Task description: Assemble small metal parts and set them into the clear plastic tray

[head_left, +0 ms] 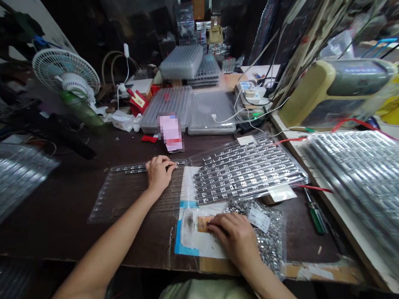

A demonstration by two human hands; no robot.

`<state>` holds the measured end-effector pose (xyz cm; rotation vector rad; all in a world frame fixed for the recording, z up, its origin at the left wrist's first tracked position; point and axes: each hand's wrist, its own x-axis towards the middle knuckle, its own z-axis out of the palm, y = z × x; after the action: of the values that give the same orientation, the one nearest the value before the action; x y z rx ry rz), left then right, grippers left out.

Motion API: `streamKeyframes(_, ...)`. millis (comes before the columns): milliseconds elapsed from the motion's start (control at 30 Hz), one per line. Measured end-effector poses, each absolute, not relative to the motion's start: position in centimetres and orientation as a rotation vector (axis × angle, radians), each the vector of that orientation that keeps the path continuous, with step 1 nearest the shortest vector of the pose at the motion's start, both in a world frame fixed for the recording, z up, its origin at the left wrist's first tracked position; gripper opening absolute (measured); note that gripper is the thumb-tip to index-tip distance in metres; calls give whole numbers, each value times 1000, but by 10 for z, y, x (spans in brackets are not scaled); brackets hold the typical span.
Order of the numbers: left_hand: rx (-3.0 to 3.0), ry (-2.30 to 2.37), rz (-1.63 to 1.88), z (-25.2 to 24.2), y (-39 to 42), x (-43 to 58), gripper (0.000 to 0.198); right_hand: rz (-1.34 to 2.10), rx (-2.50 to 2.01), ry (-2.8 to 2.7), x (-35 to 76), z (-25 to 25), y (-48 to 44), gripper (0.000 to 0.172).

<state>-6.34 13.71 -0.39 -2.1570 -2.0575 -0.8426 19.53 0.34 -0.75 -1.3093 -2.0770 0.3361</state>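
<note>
My left hand (158, 173) rests on the top rows of a clear ribbed tray (121, 197), its thumb and forefinger pinched at a row of small metal parts (136, 168). What lies between those fingertips is too small to make out. My right hand (236, 233) is closed in a pinch over a small orange-brown patch (203, 224), with a tiny dark piece at the fingertips. Beside it lies a clear plastic bag of small metal parts (271, 244). A second clear tray (248, 169), filled with rows of shiny metal parts, sits tilted beyond my right hand.
A green-handled screwdriver (317, 219) lies at the right. Stacked clear trays (364, 184) cover the right side, more (210, 110) stand at the back. A phone (171, 131) leans near them. A fan (66, 74) stands back left, a cream-coloured machine (338, 91) back right.
</note>
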Motion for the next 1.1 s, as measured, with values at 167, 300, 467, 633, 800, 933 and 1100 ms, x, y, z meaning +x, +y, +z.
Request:
streamKeyframes(167, -2382, -1949, -889, 8, 135, -34, 12, 287, -1312, -2106, 188, -13, 5, 10)
streamKeyframes(300, -2577, -1944, -909, 10, 147, 4, 9, 274, -1302, -2125, 190, -15, 5, 10)
streamKeyframes(467, -2592, -1994, -981, 14, 151, 9, 9, 254, -1299, -2159, 186, -15, 5, 9)
streamKeyframes(633, -2580, -2230, -1560, 23, 116, -18, 18, 236, -1325, -2210, 188, -12, 4, 14)
streamKeyframes(800, -2571, -2645, -1968, 24, 55, -33, 31, -6, -1351, -2365, 225, -8, 0, 36)
streamKeyframes(933, -2573, -2648, -1865, 11, 20, -21, 21, -153, -1298, -2485, 250, -5, -5, 41)
streamKeyframes(1100, -2614, -2372, -1522, -2, 3, 7, 13, -61, -1298, -2485, 248, -1, -5, 26)
